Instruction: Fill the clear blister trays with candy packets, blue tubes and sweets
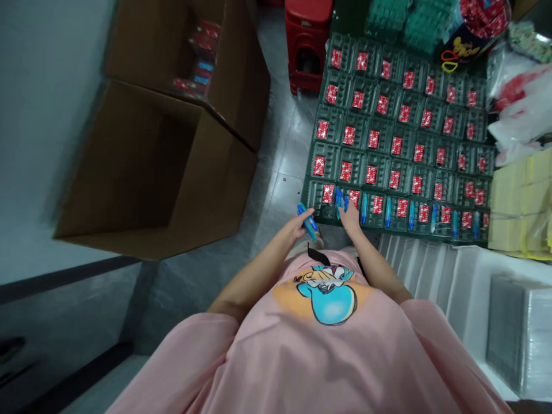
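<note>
My left hand (298,224) is closed around several blue pens (307,221), just off the near left corner of the green table. Over the front row of clear plastic trays (328,167), my right hand (350,216) has its fingers closed on blue pens (340,199), beside a red packet (354,196). The trays stand in rows, and each visible one bears a red patterned packet (319,165). Along the front row to the right, single blue pens (388,212) lie upright in line with the trays.
Two large cardboard boxes (224,172) stand at the left, the farther one with packaged items inside. A red stool (307,46) is behind the table's left side. At the right are a tub with scissors (449,61), plastic bags (517,115) and yellow stacks (520,201).
</note>
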The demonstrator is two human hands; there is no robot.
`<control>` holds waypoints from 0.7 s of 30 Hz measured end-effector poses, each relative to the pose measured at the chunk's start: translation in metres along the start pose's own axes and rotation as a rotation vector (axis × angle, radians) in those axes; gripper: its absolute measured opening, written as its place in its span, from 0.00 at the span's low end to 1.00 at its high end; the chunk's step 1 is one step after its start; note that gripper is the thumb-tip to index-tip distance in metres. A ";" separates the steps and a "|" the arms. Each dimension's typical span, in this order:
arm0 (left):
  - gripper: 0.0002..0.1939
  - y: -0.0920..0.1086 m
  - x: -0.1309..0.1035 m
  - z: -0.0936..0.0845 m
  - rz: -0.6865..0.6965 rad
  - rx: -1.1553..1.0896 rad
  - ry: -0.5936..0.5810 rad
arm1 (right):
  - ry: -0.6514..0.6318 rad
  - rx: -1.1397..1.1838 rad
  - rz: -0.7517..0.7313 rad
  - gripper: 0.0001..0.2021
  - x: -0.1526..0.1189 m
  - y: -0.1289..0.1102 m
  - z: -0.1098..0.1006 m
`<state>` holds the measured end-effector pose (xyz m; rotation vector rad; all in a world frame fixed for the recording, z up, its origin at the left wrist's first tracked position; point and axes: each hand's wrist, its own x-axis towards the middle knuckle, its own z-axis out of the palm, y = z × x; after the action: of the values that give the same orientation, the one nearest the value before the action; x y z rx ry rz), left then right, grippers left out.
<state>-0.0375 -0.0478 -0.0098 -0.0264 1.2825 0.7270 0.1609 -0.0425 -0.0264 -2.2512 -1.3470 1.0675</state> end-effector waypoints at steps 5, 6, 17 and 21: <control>0.22 0.015 0.009 0.003 0.286 0.230 0.052 | 0.090 0.067 -0.085 0.24 0.001 -0.005 -0.005; 0.22 0.019 0.012 0.005 0.346 0.304 0.079 | 0.111 0.089 -0.104 0.24 0.002 -0.006 -0.005; 0.25 0.050 0.034 0.041 0.549 0.544 0.178 | 0.185 0.168 -0.109 0.19 0.008 -0.002 -0.013; 0.25 0.051 0.037 0.042 0.583 0.649 0.170 | 0.204 0.186 -0.037 0.17 0.003 0.004 -0.020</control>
<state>-0.0242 0.0266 -0.0100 0.8567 1.6612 0.7720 0.1788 -0.0402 -0.0164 -2.1250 -1.1520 0.8837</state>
